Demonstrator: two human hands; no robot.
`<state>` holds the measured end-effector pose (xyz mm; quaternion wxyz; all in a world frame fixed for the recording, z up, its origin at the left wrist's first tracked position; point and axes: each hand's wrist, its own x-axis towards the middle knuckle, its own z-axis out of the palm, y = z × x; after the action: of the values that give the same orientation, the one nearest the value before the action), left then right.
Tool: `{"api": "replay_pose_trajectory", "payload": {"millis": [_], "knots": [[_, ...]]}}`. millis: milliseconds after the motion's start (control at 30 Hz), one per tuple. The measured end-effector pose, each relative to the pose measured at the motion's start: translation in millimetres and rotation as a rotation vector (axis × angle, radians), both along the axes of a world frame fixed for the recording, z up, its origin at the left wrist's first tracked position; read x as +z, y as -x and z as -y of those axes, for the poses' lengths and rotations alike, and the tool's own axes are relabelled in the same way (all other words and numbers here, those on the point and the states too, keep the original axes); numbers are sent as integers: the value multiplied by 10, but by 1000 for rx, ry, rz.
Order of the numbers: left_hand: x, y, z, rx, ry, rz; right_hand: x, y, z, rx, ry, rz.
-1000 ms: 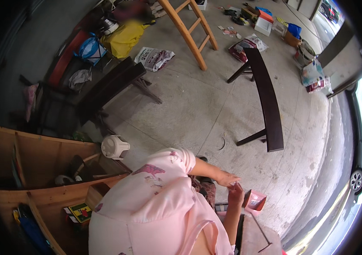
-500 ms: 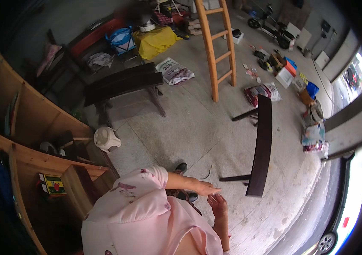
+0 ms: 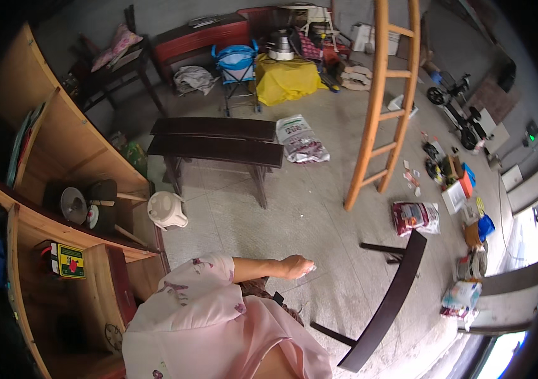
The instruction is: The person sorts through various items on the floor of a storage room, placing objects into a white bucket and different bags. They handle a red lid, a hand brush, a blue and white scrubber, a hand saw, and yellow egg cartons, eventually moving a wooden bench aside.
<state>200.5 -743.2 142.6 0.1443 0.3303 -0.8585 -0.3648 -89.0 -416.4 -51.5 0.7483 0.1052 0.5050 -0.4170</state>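
My left hand (image 3: pixel 295 267) reaches out to the right from a pink floral sleeve, in front of my body. Its fingers are closed around something small and white (image 3: pixel 312 268), only a bit of which shows at the fingertips; I cannot make out its kind. Beneath the hand lies the grey concrete floor (image 3: pixel 237 227). The closest furniture is a dark wooden bench (image 3: pixel 390 302), off to the right and apart from the hand. My right hand is out of sight.
A wooden shelf unit (image 3: pixel 86 237) runs along the left, with a beige plastic stool (image 3: pixel 167 210) beside it. Two dark benches (image 3: pixel 218 150) stand ahead. A wooden ladder (image 3: pixel 376 120) rises beyond. Sacks (image 3: pixel 302 140), a folded blue stroller (image 3: pixel 236 63) and a scooter (image 3: pixel 458 120) are farther off.
My hands were together near the right bench; now they are apart and the right one has left the view. The view has turned left, so the room's things sit farther right.
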Motion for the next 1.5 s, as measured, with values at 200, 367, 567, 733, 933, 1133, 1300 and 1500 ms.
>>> {"api": "replay_pose_trajectory", "payload": {"millis": [200,367,567,733,933,1133,1300,1500], "knots": [[204,-113,871,173,-83,56,91,218,1082,168,-125,-208],[290,-110,1516,231,-188,271,-118,634,1934,319,-150,-230],[17,-37,2351,512,-133,188,-646,2133,3184,352,-39,-165],[-269,-790,2273,778,-187,226,313,1408,5246,429,-178,-517],[-707,-1137,2924,952,-76,46,1089,492,6799,708,99,-665],[-1048,-1472,4183,1306,11,149,937,-85,7538,993,-45,-588],[-1503,-1963,5128,1437,147,195,691,-528,8233,1090,-60,-579],[-1475,-2369,6210,1451,191,376,-18,-838,9261,1124,-111,-602]]}}
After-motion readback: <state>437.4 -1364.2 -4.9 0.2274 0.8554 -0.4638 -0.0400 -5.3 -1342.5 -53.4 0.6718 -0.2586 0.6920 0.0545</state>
